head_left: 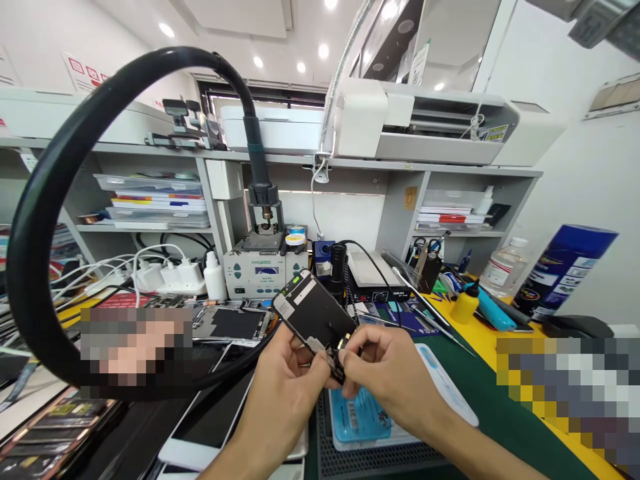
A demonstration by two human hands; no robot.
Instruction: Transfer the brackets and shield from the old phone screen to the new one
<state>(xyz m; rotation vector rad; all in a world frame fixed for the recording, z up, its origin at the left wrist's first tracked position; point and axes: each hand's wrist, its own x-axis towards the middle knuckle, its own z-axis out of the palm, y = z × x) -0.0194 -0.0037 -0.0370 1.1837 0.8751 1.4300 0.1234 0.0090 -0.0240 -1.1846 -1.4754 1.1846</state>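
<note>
In the middle of the head view, my left hand (290,380) grips a phone screen assembly (315,310), its dark back facing me and tilted. The fingers hold it by its lower end. My right hand (380,363) pinches at that same end, where small metal parts and a flex cable (341,347) show between the fingertips. What exactly the right fingers hold is partly hidden. Beneath both hands lies a clear plastic case with a blue packet (360,417), resting on a black textured mat (385,463).
A hot-air station (257,273) stands behind, its thick black hose (30,220) arching across the left. Several phones and tablets, including a white-framed one (215,407), lie at left. A yellow bottle (465,303), a blue spray can (570,270) and a clear bottle (505,267) stand right.
</note>
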